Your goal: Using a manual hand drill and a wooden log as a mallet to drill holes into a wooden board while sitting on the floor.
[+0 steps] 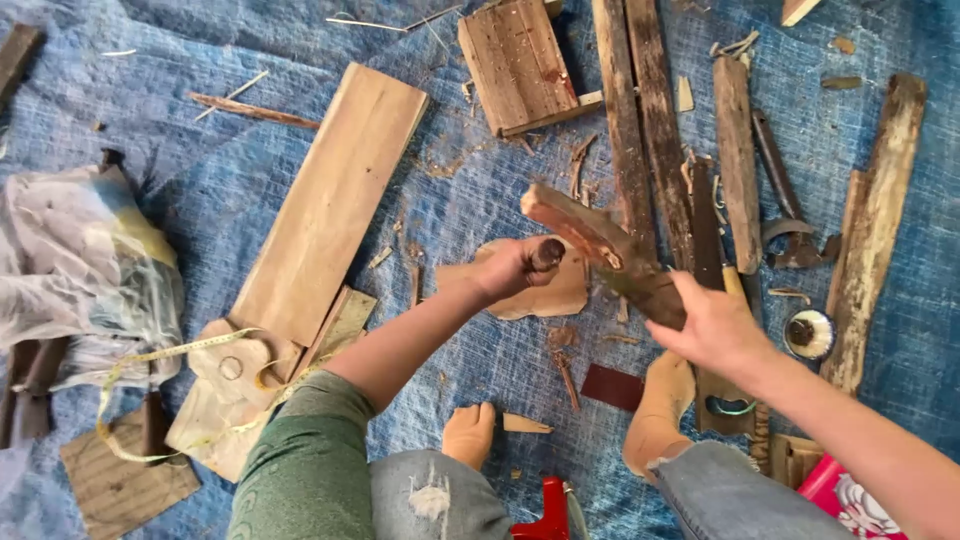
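My left hand [510,268] is closed around a tool handle [547,254]. My right hand [708,325] grips the rough wood piece [600,245], above the blue tarp's [500,370] middle. It looks hard, stiff; hold its thick end.

A single head-worn camera looked steeply down, close over the person's knees, onto the blue tarp [200,180] below.

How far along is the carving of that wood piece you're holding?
Done: shavings on the blue tarp show earlier cutting. In hand: right hand grips the rough wood piece; left hand holds a tool handle against it. Left: the piece is uneven, unfinished.
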